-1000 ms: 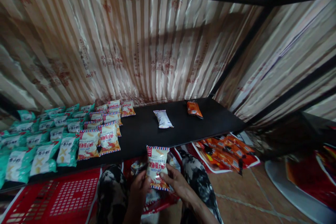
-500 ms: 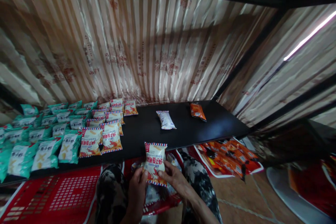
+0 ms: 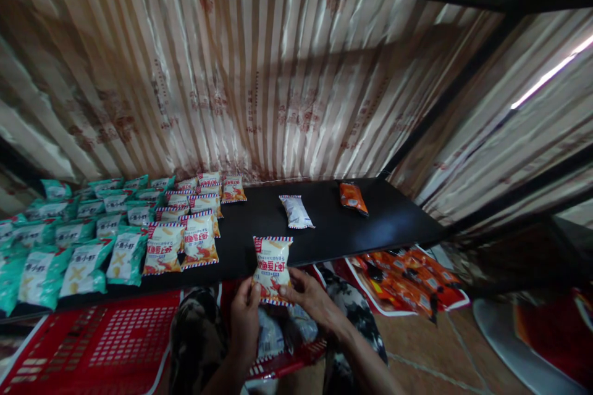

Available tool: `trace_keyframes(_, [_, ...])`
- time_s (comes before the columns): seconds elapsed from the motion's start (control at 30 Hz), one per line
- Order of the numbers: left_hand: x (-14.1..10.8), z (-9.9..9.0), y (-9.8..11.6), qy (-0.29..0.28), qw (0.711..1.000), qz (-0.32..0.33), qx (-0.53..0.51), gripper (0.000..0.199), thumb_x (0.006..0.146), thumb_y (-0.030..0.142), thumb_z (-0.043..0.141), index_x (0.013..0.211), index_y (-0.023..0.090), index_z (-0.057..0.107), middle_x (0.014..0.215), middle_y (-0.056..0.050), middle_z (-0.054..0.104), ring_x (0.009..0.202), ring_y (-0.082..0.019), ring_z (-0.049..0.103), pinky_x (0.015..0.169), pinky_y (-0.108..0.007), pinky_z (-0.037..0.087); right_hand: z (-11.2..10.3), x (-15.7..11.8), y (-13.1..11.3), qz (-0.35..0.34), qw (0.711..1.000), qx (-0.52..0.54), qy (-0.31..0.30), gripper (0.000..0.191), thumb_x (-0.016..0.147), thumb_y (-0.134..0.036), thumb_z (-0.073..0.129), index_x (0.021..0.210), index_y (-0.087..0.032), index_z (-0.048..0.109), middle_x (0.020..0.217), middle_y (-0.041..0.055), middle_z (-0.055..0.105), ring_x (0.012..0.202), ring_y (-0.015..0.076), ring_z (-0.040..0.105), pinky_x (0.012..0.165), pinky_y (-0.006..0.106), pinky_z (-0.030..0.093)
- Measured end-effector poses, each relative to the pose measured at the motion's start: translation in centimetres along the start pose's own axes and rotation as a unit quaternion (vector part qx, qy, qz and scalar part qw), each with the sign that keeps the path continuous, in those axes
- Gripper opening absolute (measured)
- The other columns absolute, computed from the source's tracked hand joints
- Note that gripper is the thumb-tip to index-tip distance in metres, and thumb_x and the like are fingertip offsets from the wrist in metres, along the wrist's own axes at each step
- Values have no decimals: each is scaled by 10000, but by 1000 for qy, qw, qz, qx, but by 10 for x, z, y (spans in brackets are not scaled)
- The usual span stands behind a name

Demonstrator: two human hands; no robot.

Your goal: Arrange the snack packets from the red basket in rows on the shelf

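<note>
A white and orange snack bag [image 3: 272, 266] with striped ends is held upright between both hands, in front of the black shelf's near edge. My left hand [image 3: 245, 315] pinches its lower left side, and my right hand [image 3: 311, 297] grips its lower right corner with the thumb on its face. Matching orange and white bags [image 3: 200, 239] stand in rows on the black shelf [image 3: 259, 213], left of the held bag. Beyond it lie a pale bag [image 3: 296, 212] and, farther right, an orange bag [image 3: 353, 198].
Many teal bags [image 3: 83, 266] fill the shelf's left end. Below are a red basket [image 3: 130, 333], another red basket [image 3: 306, 355] with bags between the knees, and orange packs [image 3: 403, 278] in a container at right. A striped curtain [image 3: 278, 74] hangs behind.
Both hands have raised the held bag slightly, toward the shelf edge. More of the bags in the basket beneath it show. The view has shifted a little.
</note>
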State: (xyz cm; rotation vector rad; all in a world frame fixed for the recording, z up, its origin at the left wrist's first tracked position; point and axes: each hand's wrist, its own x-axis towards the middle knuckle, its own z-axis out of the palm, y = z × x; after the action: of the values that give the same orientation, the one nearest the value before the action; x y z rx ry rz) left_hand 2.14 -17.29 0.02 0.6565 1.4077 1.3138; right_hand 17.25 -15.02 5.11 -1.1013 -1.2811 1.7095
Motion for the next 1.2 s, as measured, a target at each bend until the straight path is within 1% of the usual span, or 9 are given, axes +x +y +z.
trace_keyframes(0.2, [6, 1, -2, -4, 1000, 4, -14, 564, 588, 589, 665, 914, 130, 650, 864, -100, 703, 797, -225, 636, 711, -292, 494, 0, 11, 1, 4, 999, -30, 35, 464, 623, -455, 730, 992, -182, 663, 862, 43, 707, 838, 246, 632, 846, 409, 455])
trace_keyframes(0.37, [16, 4, -4, 8, 999, 11, -30, 661, 569, 616, 674, 999, 120, 592, 891, -114, 677, 728, -197, 622, 612, -277, 488, -5, 20, 9, -6, 998, -38, 43, 434, 669, -453, 696, 1002, -178, 658, 869, 41, 704, 820, 231, 627, 804, 375, 464])
trace_keyframes(0.5, [22, 10, 4, 13, 999, 24, -45, 648, 551, 626, 682, 964, 141, 564, 886, -112, 661, 753, -207, 627, 603, -282, 492, -7, 30, 10, -6, 997, -60, 58, 401, 691, -446, 677, 987, -176, 661, 871, 34, 701, 797, 218, 620, 778, 349, 467])
trace_keyframes(0.57, [25, 13, 9, 9, 999, 35, -37, 612, 578, 633, 657, 934, 146, 559, 889, -109, 651, 757, -203, 623, 606, -279, 490, -8, 36, 8, -8, 996, -66, 57, 395, 701, -448, 666, 983, -171, 664, 868, 34, 700, 801, 217, 616, 781, 346, 464])
trace_keyframes(0.73, [43, 19, 15, -10, 998, 61, 32, 471, 719, 559, 548, 956, 152, 547, 899, -95, 631, 758, -189, 611, 652, -290, 491, -12, 53, 0, -16, 991, -111, 66, 410, 698, -479, 642, 960, -165, 678, 863, 43, 701, 822, 233, 611, 776, 346, 461])
trace_keyframes(0.87, [66, 22, 14, 35, 986, 106, 124, 346, 737, 460, 508, 894, 164, 592, 889, -78, 603, 821, -202, 598, 751, -325, 486, -17, 72, -2, -21, 982, -160, 95, 459, 675, -503, 639, 967, -153, 678, 880, 64, 701, 852, 256, 617, 781, 356, 470])
trace_keyframes(1.0, [87, 26, 15, 77, 969, 141, 190, 274, 758, 365, 447, 838, 166, 618, 849, -67, 568, 795, -199, 586, 785, -350, 483, -19, 91, -2, -23, 974, -201, 108, 459, 682, -507, 611, 965, -151, 680, 871, 63, 703, 838, 256, 625, 777, 352, 475])
trace_keyframes(1.1, [100, 29, 17, 84, 963, 151, 206, 266, 775, 327, 429, 854, 155, 616, 860, -76, 563, 798, -197, 584, 787, -344, 484, -19, 104, -4, -22, 970, -218, 108, 446, 682, -502, 602, 949, -155, 685, 854, 58, 706, 833, 253, 626, 775, 347, 473])
trace_keyframes(1.2, [112, 31, 20, 80, 961, 140, 226, 253, 792, 285, 413, 877, 150, 610, 886, -84, 559, 826, -196, 581, 798, -336, 480, -18, 117, -6, -31, 967, -222, 123, 424, 674, -486, 606, 933, -160, 688, 868, 61, 707, 840, 252, 622, 777, 345, 470])
